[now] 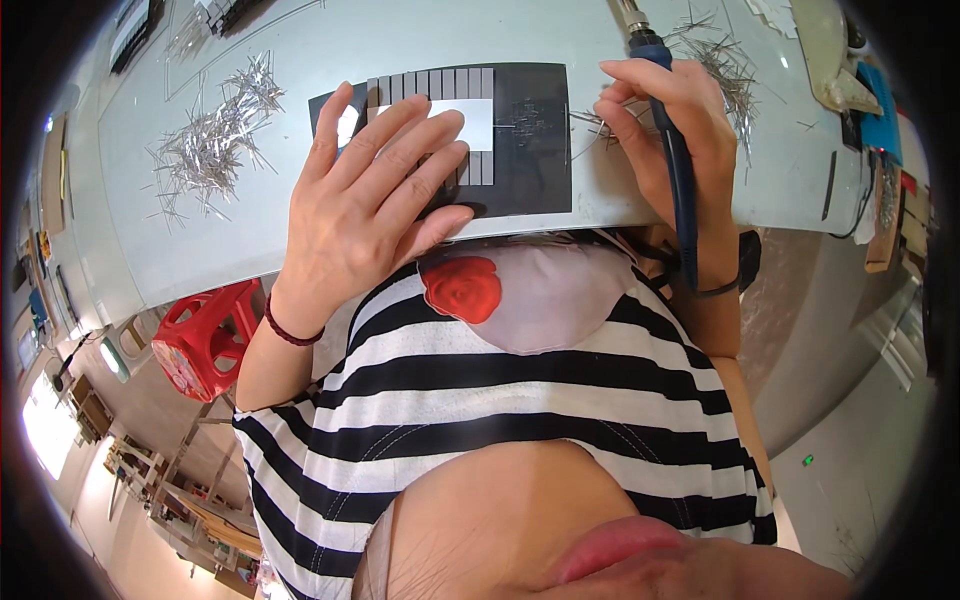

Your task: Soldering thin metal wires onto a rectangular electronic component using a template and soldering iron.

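My left hand (370, 190) lies flat, fingers spread, on a dark rectangular plate (525, 140) at the near edge of a pale worktable (420, 40). The plate carries a row of narrow grey strips (440, 82) and a white rectangle (480, 120), partly covered by my fingers. My right hand (665, 130) sits at the plate's right side and grips a blue-handled soldering iron (680, 175). Its metal end (630, 15) points away from me, off the plate. Thin metal ribbons lie just under the right fingertips.
A loose heap of thin silvery ribbons (215, 140) lies left of the plate, another heap (725, 60) lies behind my right hand. A red plastic stool (205, 335) stands below the table's left edge. Tools and a blue object (880, 120) crowd the far right.
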`<state>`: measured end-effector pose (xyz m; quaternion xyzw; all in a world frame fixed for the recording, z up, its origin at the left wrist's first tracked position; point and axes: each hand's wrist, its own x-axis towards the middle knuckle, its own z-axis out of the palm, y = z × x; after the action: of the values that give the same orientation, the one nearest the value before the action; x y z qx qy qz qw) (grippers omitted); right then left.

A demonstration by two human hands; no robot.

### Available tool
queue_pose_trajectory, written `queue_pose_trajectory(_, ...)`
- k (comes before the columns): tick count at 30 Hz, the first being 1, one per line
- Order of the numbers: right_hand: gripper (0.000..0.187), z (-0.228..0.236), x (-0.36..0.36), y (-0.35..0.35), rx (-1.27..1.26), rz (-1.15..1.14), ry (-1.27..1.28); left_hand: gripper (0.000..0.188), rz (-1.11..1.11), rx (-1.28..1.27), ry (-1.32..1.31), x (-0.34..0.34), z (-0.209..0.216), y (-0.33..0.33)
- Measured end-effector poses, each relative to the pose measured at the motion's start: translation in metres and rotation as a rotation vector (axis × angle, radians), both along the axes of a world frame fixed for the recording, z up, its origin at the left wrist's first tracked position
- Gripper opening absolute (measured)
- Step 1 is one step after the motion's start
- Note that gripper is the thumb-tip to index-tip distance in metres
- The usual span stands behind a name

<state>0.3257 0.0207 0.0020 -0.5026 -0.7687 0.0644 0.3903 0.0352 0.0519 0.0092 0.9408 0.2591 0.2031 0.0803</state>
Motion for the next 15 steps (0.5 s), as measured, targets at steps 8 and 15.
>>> queue_pose_trajectory(8, 0.04, 0.008, -0.017, 0.001, -0.111, 0.114, -0.062, 0.039, 0.009, 0.013, -0.005, 0.003, -0.001, -0.001)
queue_pose_trajectory(15, 0.039, 0.008, -0.008, 0.0, -0.128, 0.056, 0.09, 0.037, 0.022, 0.025, -0.025, 0.002, -0.003, -0.002)
